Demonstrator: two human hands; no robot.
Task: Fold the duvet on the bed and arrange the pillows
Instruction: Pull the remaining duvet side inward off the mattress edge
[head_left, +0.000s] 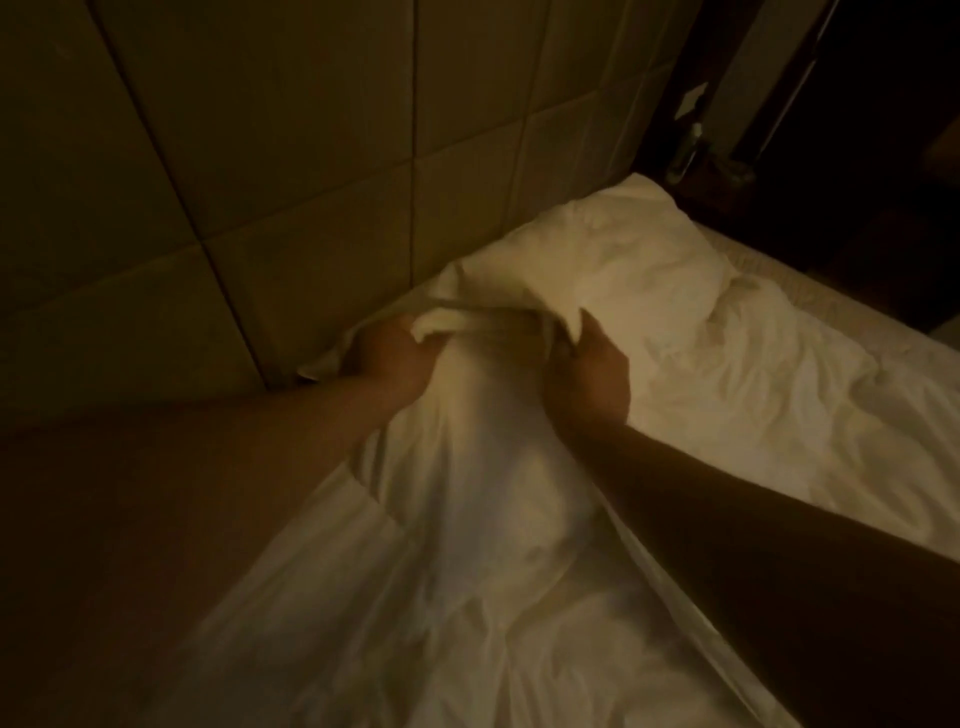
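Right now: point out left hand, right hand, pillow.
left hand (389, 358), head view, back of the hand, gripping bunched white fabric.
right hand (587, 374), head view, back of the hand, pinching the same fabric.
pillow (623, 260), head view, middle of its crumpled top, by the padded headboard.

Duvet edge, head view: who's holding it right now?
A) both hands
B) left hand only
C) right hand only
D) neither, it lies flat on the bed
A: the left hand and the right hand each have their fingers curled into the bunched white duvet, lifting its edge near the padded headboard.
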